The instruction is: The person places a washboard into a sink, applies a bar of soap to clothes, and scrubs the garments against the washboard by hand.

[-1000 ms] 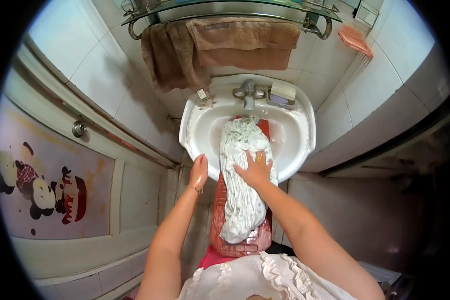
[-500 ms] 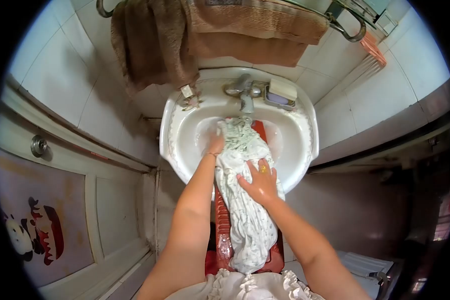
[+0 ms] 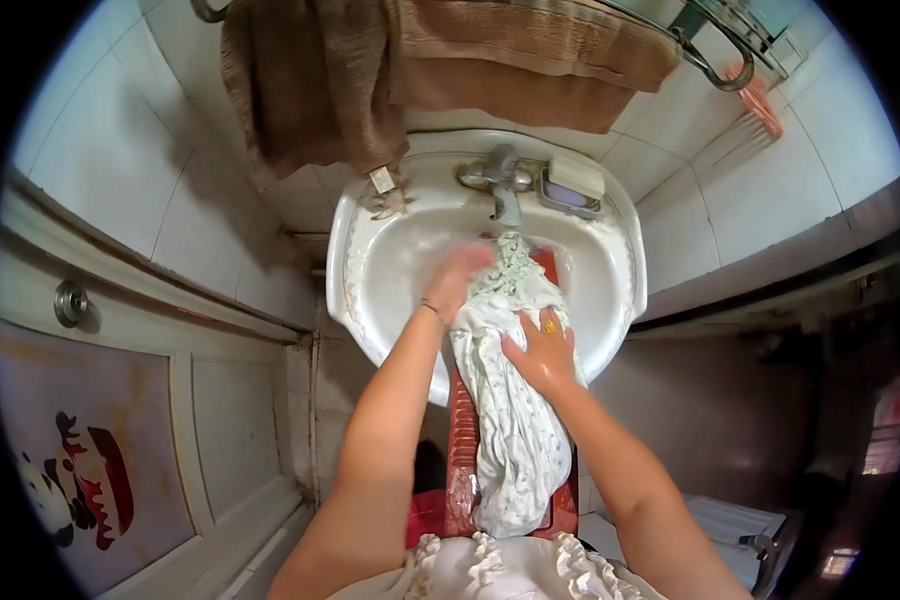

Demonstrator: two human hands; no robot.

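A wet white patterned cloth (image 3: pixel 515 420) lies lengthwise on a red washboard (image 3: pixel 462 450), its bunched upper end inside the white sink (image 3: pixel 380 270). My right hand (image 3: pixel 545 352) rests on the cloth with its fingers spread; a yellow ring shows on one finger. Over the sink bowl, beside the upper end of the cloth, is my left hand (image 3: pixel 460 275). Its fingers are smeared by motion, so whether they touch or hold the cloth cannot be made out.
The faucet (image 3: pixel 505 185) and a soap dish (image 3: pixel 570 190) with soap are at the sink's back. Brown towels (image 3: pixel 530 80) hang above. A door (image 3: pixel 240 430) stands at the left, a pink rack (image 3: pixel 758 105) on the right wall.
My left hand has come from left of the sink to over the bowl beside the cloth. My right hand stays on the cloth. The view has shifted closer to the sink.
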